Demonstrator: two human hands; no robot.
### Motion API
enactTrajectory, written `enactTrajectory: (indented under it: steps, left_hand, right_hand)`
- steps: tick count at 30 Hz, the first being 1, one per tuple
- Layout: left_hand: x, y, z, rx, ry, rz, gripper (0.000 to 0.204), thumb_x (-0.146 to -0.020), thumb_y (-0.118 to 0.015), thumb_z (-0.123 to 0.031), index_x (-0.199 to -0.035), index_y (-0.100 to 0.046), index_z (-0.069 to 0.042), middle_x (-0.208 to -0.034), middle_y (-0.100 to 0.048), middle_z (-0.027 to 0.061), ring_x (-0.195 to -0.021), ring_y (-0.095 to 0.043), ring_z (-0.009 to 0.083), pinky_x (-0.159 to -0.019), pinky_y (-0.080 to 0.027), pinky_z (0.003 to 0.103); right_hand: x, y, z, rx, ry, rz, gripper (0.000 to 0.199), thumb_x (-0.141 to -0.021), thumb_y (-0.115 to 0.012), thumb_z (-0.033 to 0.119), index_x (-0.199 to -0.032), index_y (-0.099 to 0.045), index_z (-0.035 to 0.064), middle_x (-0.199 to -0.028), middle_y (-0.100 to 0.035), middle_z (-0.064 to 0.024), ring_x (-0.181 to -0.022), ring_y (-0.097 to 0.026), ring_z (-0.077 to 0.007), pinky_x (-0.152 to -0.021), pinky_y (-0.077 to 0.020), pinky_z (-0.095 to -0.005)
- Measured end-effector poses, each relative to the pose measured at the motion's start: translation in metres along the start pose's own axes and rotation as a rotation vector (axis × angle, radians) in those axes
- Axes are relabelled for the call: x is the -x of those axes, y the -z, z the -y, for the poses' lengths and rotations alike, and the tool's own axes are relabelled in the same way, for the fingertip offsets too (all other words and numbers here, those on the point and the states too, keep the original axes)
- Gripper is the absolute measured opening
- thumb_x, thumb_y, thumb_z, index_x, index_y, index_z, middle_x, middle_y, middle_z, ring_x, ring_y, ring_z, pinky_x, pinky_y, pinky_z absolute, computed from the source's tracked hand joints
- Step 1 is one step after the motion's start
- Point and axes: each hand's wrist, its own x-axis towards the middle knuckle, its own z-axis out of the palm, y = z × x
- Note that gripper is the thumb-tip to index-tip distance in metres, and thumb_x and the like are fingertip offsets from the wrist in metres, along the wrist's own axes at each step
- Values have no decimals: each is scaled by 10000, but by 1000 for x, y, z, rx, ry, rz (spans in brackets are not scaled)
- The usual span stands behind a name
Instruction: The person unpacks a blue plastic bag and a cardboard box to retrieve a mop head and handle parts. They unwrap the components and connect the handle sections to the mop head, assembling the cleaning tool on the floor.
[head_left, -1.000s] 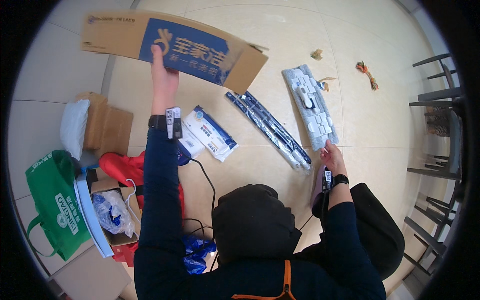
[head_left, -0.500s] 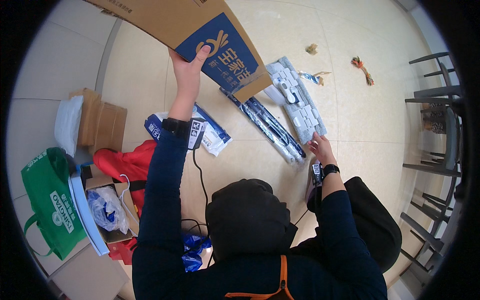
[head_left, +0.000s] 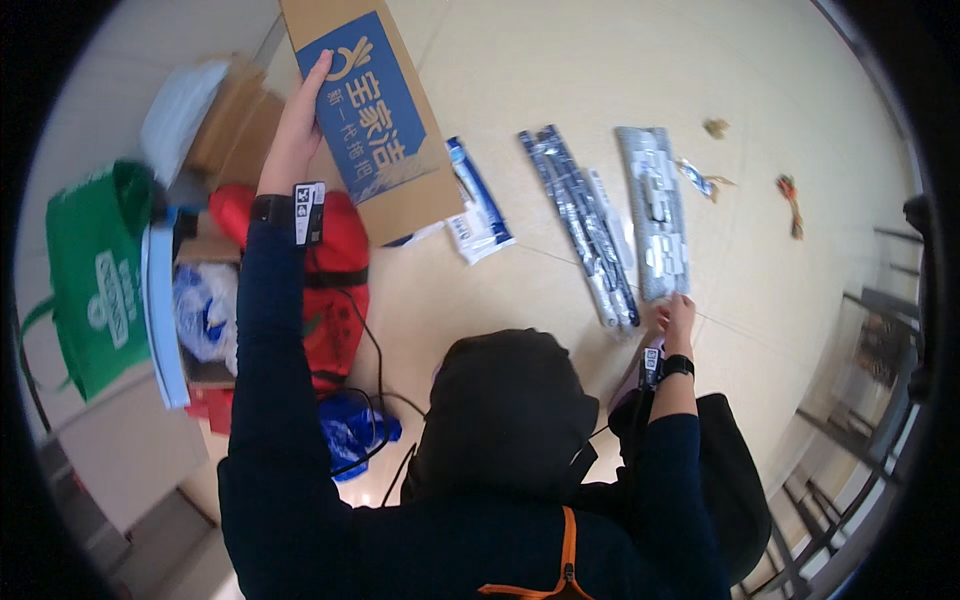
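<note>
My left hand (head_left: 294, 135) holds a long cardboard box (head_left: 413, 207) with a blue printed panel, raised above the floor at upper left. Its thumb lies over the panel; the other fingers are hidden behind the box. At the near end of a flat grey mop head (head_left: 641, 185), my right hand (head_left: 677, 318) has its fingers loosely bent and apart. Whether they touch the pad I cannot tell. White plates and a joint sit on the mop head. Left of it lie dark poles in clear plastic (head_left: 578, 225), with a pale strip (head_left: 610, 220) between.
A blue-and-white package (head_left: 480, 215) is partly under the box. Plastic scraps (head_left: 705, 181) and a knotted rope (head_left: 791, 207) lie at right, near dark chairs (head_left: 870, 330). At left are a green bag (head_left: 100, 270), a red bag (head_left: 335, 265) and an open carton (head_left: 207, 372).
My left hand has carried the box leftward, off the poles and mop head. My right hand has drawn slightly back from the mop head's near end. The whole view has shifted.
</note>
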Motion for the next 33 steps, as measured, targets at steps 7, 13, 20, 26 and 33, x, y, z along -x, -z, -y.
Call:
enactTrajectory:
  steps: [7,13,20,26,33]
  left_hand:
    - [154,91,-9,-230,136,-245,697,-938,-691,-313,-1498,-345,-85,-1315,-574,121,-1165,-596,220,-949,-506,335]
    - [220,106,-5,-283,97,-365,770,-933,-695,-264,-1569,-280,-141,-1452,-481,127,-1286,-506,232,-1036,-436,330]
    - [250,124,-100,-618,-233,-298,754,-938,-678,-219,-1568,-281,-100,-1509,-428,121,-1376,-407,207,-1122,-332,314]
    - [321,192,-268,-1094,-223,-294,710,-928,-677,-334,-1551,-344,-262,-1488,-454,103,-1289,-526,218,-1038,-466,340]
    - [333,294,-209,-1997,-404,-595,844,-846,-753,-293,-1544,-292,-410,-1219,-562,151,-1085,-605,315,-912,-520,411]
  right_hand:
    - [-29,-12,0,196,198,-361,565,-869,-647,240,-1348,-505,-24,-1109,-645,-251,-858,-665,-309,-696,-554,-407]
    - [-22,-34,36,196,358,-424,577,-853,-619,176,-1368,-488,-47,-1261,-559,-305,-1116,-573,-396,-969,-474,-460]
    - [-16,-85,86,273,571,-406,548,-838,-609,160,-1348,-522,-22,-1222,-573,-261,-983,-616,-331,-848,-520,-420]
    - [-23,-148,96,86,614,-284,534,-811,-647,187,-1257,-567,-95,-1191,-610,-296,-1131,-568,-401,-1002,-437,-461]
    - [6,-179,93,129,596,-100,513,-833,-637,152,-1283,-543,-75,-1085,-647,-245,-944,-650,-321,-818,-531,-409]
